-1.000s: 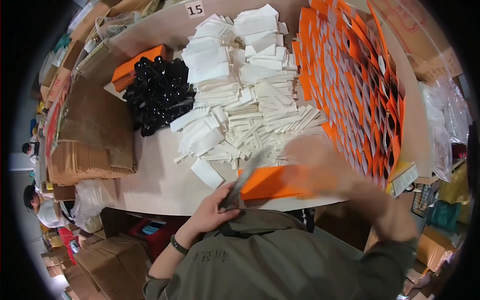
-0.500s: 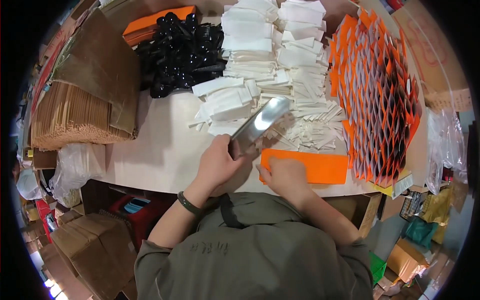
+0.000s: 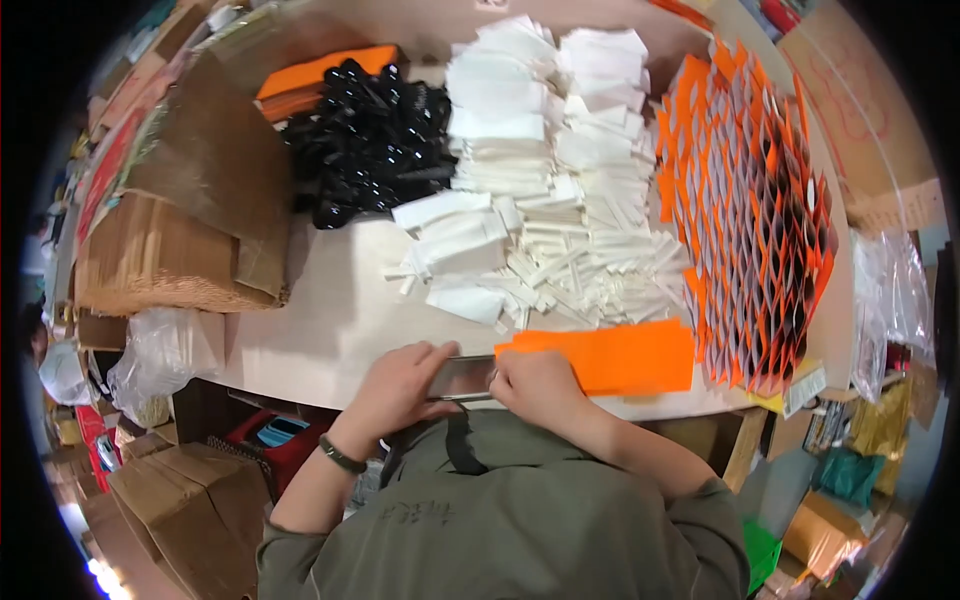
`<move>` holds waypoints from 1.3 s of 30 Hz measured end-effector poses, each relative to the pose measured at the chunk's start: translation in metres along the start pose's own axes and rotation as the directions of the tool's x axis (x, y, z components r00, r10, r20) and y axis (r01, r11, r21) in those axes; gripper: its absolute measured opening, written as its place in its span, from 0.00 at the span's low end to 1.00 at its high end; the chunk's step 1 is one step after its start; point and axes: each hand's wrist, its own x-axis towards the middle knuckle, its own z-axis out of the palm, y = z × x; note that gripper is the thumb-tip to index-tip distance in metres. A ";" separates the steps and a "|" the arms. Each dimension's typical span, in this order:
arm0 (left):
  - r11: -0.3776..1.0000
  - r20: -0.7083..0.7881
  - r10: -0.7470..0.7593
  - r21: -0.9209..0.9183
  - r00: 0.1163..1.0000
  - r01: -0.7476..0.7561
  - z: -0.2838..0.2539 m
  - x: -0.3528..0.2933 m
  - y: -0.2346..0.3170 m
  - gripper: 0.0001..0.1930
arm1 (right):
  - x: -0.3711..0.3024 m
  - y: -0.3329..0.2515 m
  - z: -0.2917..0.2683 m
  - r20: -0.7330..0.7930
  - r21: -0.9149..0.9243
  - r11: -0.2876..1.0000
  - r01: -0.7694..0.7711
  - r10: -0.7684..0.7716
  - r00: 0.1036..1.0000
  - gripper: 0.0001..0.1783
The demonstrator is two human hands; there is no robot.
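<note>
The metal piece (image 3: 466,378) was flat, smooth and silvery grey, with a darker rim along its long edges; it lay nearly level at the near edge of the table (image 3: 330,300), its left end gripped by the left hand (image 3: 392,388), fingers over the top and thumb below; the right hand (image 3: 540,385), fingers curled in tight, met its other end and covered the left end of a stack of plain orange sleeves (image 3: 635,358), though what it pinched could not be told; dark characters marked the chest of the olive garment (image 3: 560,500), and red lines ran over the carton at right (image 3: 845,100); half a second earlier the metal piece had slanted up toward the white packets (image 3: 500,130), well apart from the right hand, and the stack had shown a neater outline; beyond lay glossy black pieces (image 3: 370,140) at left and an upright block of packed orange sleeves (image 3: 750,220) at right.
</note>
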 end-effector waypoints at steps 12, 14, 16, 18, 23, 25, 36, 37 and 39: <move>0.888 -0.590 0.222 0.451 0.776 0.089 -0.088 0.103 -0.100 0.25 | 0.069 0.077 -0.088 -0.200 -0.407 0.882 0.238 -0.340 0.919 0.05; 0.869 -0.560 0.307 0.495 0.769 0.014 -0.105 0.135 -0.093 0.26 | 0.066 0.075 -0.085 -0.234 -0.352 0.917 0.190 -0.283 0.930 0.05; 0.840 -0.527 0.381 0.541 0.760 -0.045 -0.113 0.161 -0.100 0.27 | 0.075 0.065 -0.079 -0.260 -0.286 0.946 0.154 -0.231 0.938 0.06; 0.872 -0.226 0.132 0.489 0.965 -0.005 -0.105 0.179 -0.117 0.29 | 0.080 0.038 -0.072 -0.250 -0.213 0.956 0.201 -0.252 0.935 0.05; 0.874 -0.365 0.160 0.485 0.917 0.041 -0.083 0.153 -0.113 0.26 | 0.050 0.022 -0.060 -0.149 -0.187 0.960 0.209 -0.238 0.960 0.05; 0.828 -0.408 0.198 0.556 0.891 0.070 -0.071 0.126 -0.115 0.27 | 0.037 0.024 -0.048 -0.100 -0.085 0.977 0.193 -0.202 0.974 0.05; 0.850 -0.532 0.223 0.516 0.817 0.104 -0.071 0.087 -0.105 0.09 | 0.072 0.002 -0.007 0.106 -0.336 0.835 0.436 -0.427 0.898 0.03; 0.865 -0.530 0.198 0.491 0.825 0.108 -0.072 0.085 -0.101 0.08 | 0.069 -0.002 -0.010 0.106 -0.282 0.867 0.410 -0.397 0.912 0.04; 0.871 -0.562 0.208 0.478 0.801 0.109 -0.079 0.077 -0.099 0.08 | 0.069 -0.015 -0.012 0.043 -0.171 0.877 0.450 -0.449 0.892 0.05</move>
